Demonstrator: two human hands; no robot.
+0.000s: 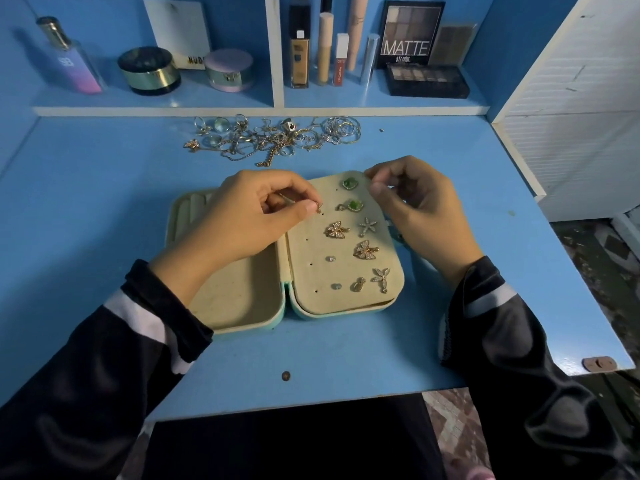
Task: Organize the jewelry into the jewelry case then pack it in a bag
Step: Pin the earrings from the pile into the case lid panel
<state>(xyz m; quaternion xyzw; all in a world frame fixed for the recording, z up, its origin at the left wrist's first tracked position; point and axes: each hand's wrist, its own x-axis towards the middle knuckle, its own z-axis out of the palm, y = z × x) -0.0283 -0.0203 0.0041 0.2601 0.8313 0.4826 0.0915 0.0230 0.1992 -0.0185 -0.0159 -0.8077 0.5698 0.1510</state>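
Note:
An open teal jewelry case (242, 306) with cream lining lies flat on the blue desk. Its right panel (311, 271) carries several earrings pinned in holes: green stones, butterflies, a star, small studs. My left hand (256, 220) pinches a small gold earring (318, 207) against the upper left of that panel. My right hand (415, 209) pinches the panel's top right corner near the green earring (349, 183). A tangled heap of loose jewelry (273, 138), rings, chains and hoops, lies behind the case.
A shelf at the back holds a perfume bottle (69, 57), powder jars (149, 71), foundation tubes (299, 46) and eyeshadow palettes (427, 79). A tiny stud (381, 130) lies right of the heap. A white louvred panel (571, 116) borders the desk's right side.

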